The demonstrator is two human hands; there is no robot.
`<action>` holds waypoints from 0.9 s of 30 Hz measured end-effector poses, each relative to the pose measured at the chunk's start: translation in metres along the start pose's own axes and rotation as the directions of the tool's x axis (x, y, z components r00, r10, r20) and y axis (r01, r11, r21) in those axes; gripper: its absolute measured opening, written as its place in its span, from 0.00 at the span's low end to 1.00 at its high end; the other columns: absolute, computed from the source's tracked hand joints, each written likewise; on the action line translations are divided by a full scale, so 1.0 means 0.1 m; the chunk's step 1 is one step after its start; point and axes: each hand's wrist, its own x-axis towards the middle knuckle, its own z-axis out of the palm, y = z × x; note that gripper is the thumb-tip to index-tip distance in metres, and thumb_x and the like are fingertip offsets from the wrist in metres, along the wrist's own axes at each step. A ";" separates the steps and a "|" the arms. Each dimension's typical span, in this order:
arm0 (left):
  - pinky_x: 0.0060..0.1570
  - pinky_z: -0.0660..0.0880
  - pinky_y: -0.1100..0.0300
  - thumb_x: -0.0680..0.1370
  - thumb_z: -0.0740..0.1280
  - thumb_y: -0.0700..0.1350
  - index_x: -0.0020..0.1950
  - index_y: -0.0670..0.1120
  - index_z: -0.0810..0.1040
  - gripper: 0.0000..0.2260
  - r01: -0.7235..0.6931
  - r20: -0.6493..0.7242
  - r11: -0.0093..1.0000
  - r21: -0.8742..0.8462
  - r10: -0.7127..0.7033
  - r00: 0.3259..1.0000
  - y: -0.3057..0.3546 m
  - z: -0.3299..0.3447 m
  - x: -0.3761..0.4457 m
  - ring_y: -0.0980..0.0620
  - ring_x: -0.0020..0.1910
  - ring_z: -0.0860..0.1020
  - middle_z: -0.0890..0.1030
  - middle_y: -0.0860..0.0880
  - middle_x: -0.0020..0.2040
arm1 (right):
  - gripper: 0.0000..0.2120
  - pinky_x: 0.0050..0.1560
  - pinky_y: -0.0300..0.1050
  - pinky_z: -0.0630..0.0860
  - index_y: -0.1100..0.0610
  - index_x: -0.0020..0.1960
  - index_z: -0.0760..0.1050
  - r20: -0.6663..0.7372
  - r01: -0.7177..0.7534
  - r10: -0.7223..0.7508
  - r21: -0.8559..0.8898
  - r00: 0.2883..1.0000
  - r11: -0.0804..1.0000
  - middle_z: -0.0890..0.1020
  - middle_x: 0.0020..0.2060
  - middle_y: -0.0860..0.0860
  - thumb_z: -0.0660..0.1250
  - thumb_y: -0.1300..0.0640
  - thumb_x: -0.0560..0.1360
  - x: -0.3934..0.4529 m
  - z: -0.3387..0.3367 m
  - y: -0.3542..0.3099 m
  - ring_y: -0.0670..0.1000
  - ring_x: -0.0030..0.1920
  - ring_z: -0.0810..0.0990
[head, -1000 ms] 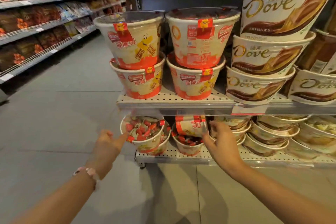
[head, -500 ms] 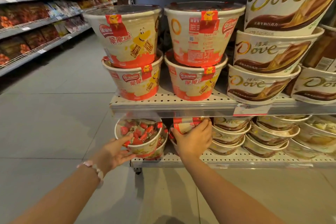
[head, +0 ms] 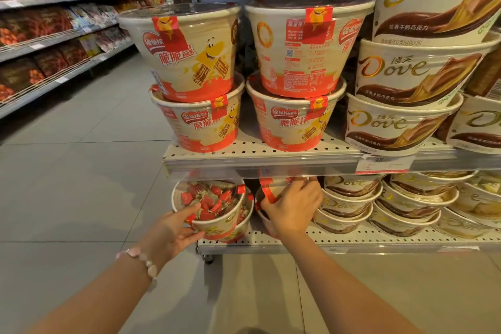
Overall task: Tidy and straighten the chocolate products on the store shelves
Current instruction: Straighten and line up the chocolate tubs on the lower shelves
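On the lower shelf (head: 352, 243), my left hand (head: 173, 228) grips the rim and side of a tilted red-and-cream Nestle tub (head: 211, 205) full of red wrapped chocolates. Beside it, my right hand (head: 292, 206) is wrapped over a second Nestle tub (head: 267, 190), which it mostly hides. The upper shelf (head: 257, 156) carries two stacks of the same tubs, a left stack (head: 189, 76) and a right stack (head: 301, 73). Stacked Dove tubs (head: 414, 73) fill the right of both levels.
More Dove tubs (head: 349, 203) crowd the lower shelf right of my right hand. The shelf unit stands on a caster (head: 208, 260) over grey floor tiles. Across the aisle at left runs a long shelf of snack bags (head: 54, 35).
Both hands reached forward onto the lower-shelf tubs: the left now grips the left tub, the right covers the one beside it. The camera moved closer to the shelves.
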 end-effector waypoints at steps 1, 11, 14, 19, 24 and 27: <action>0.58 0.74 0.44 0.74 0.69 0.38 0.59 0.40 0.70 0.16 0.001 -0.006 1.000 -0.001 -0.001 1.000 0.00 0.00 0.01 0.34 0.64 0.70 0.71 0.35 0.64 | 0.36 0.53 0.59 0.73 0.63 0.46 0.68 -0.006 0.066 -0.066 -0.021 0.998 0.998 0.74 0.43 0.62 0.78 0.45 0.48 0.00 0.00 0.03 0.61 0.48 0.70; 0.49 0.75 0.48 0.74 0.69 0.38 0.61 0.39 0.69 0.17 -0.034 -0.014 0.999 -0.014 0.033 0.999 0.00 -0.06 0.07 0.35 0.59 0.73 0.74 0.36 0.59 | 0.48 0.57 0.61 0.70 0.64 0.66 0.62 -0.004 0.344 -0.345 -0.018 0.939 0.939 0.70 0.52 0.62 0.75 0.43 0.54 -0.05 -0.03 0.27 0.61 0.54 0.67; 0.46 0.74 0.48 0.75 0.68 0.38 0.55 0.39 0.72 0.10 -0.054 -0.011 0.999 -0.002 0.054 0.998 0.04 -0.13 0.09 0.36 0.56 0.74 0.76 0.37 0.56 | 0.49 0.61 0.60 0.64 0.62 0.69 0.58 -0.056 0.498 -0.500 -0.054 0.864 0.866 0.66 0.54 0.60 0.75 0.46 0.55 -0.07 0.00 0.28 0.62 0.56 0.67; 0.53 0.74 0.46 0.76 0.66 0.39 0.49 0.40 0.74 0.05 -0.077 0.010 0.996 0.038 0.076 0.997 0.06 -0.14 0.10 0.39 0.49 0.77 0.77 0.38 0.50 | 0.47 0.65 0.60 0.59 0.58 0.69 0.57 -0.095 0.671 -0.682 -0.127 0.725 0.731 0.66 0.58 0.60 0.75 0.41 0.59 -0.01 -0.01 0.42 0.61 0.60 0.65; 0.53 0.73 0.46 0.76 0.66 0.39 0.51 0.38 0.72 0.06 -0.068 -0.005 0.997 0.044 0.068 0.998 0.09 -0.09 0.11 0.36 0.56 0.74 0.77 0.37 0.52 | 0.42 0.67 0.60 0.55 0.57 0.71 0.55 -0.011 0.859 -0.882 -0.222 0.471 0.461 0.67 0.59 0.60 0.70 0.62 0.61 0.02 -0.09 0.85 0.60 0.61 0.66; 0.52 0.74 0.47 0.76 0.67 0.39 0.56 0.37 0.71 0.11 -0.049 -0.024 0.998 0.044 0.050 0.998 0.09 0.00 0.10 0.35 0.59 0.73 0.75 0.36 0.57 | 0.41 0.66 0.60 0.57 0.55 0.72 0.54 0.093 0.883 -0.889 -0.200 0.448 0.424 0.67 0.60 0.59 0.66 0.63 0.62 -0.04 -0.11 0.93 0.60 0.62 0.67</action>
